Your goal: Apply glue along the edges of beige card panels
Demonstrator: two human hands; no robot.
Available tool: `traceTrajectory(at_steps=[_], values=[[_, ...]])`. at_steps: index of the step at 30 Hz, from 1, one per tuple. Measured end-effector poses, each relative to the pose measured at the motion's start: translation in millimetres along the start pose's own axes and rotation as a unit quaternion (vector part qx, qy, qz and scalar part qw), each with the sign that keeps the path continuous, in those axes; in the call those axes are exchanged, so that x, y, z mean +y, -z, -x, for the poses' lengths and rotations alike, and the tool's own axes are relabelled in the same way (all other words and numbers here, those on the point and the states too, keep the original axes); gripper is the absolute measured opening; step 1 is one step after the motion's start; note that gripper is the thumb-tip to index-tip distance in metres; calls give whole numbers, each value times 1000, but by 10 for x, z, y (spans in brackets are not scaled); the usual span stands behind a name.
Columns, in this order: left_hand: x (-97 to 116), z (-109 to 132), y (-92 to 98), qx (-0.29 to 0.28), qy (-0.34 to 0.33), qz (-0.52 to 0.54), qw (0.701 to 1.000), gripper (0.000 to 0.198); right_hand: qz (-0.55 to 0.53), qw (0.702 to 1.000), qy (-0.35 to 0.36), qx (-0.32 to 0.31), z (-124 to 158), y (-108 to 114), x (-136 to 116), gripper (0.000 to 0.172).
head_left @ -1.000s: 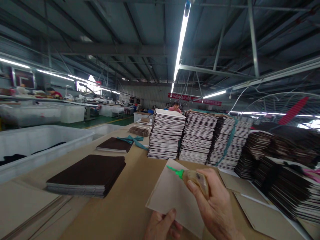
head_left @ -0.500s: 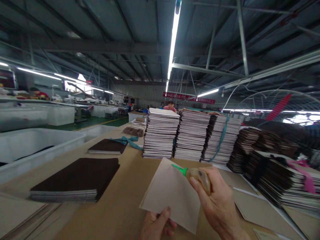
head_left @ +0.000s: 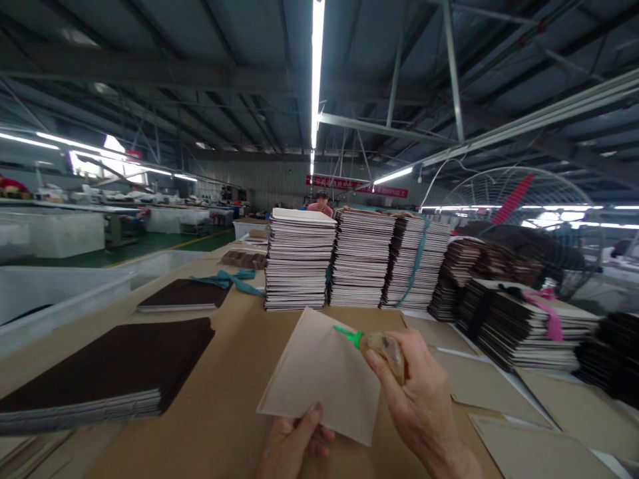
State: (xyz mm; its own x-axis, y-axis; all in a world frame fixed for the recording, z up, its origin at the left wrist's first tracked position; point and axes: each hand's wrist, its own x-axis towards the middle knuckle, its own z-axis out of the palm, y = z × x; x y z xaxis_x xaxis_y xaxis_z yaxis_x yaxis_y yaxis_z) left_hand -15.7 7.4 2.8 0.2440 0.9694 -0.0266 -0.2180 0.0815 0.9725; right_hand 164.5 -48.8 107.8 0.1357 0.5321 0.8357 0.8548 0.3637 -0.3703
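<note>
My left hand (head_left: 294, 439) pinches the near edge of a beige fabric-like panel (head_left: 319, 379), thumb on top and fingers beneath. The panel is tilted over the brown table (head_left: 219, 412). My right hand (head_left: 422, 392) is closed round a squeeze bottle (head_left: 384, 349) with yellowish contents and a green nozzle (head_left: 347, 334). The nozzle points left over the panel's upper part, near its far right edge; whether the tip touches it I cannot tell. Left of the panel lies a stack of dark brown panels (head_left: 114, 366).
Tall stacks of dark-and-white panels (head_left: 299, 259) stand across the table's far side. A smaller dark stack (head_left: 184, 295) carries a teal strip (head_left: 224, 278). Flat beige panels (head_left: 494, 386) lie at the right. White bins (head_left: 64, 289) line the left, and a person (head_left: 321, 205) is behind the stacks.
The camera view has turned to the right, so the surroundings sit further left. Both hands keep their holds on the panel and the bottle, with the nozzle still over the panel.
</note>
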Motion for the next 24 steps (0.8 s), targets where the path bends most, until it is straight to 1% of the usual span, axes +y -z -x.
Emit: traceTrajectory(at_steps=[3, 7, 14, 18, 24], values=[[46, 23, -15, 9, 11, -8, 1000, 56, 4, 1000, -4, -6, 29, 22, 37, 17], [73, 22, -8, 12, 15, -10, 1000, 57, 21, 999, -31, -2, 65, 66, 95, 17], [-19, -21, 42, -13, 20, -59, 998, 54, 33, 999, -39, -14, 90, 136, 122, 17], [-55, -38, 63, 0, 22, -41, 999, 54, 54, 997, -62, -8, 144, 175, 204, 18], [-38, -58, 48, -2, 15, -35, 999, 52, 67, 996, -58, -4, 195, 217, 303, 21]])
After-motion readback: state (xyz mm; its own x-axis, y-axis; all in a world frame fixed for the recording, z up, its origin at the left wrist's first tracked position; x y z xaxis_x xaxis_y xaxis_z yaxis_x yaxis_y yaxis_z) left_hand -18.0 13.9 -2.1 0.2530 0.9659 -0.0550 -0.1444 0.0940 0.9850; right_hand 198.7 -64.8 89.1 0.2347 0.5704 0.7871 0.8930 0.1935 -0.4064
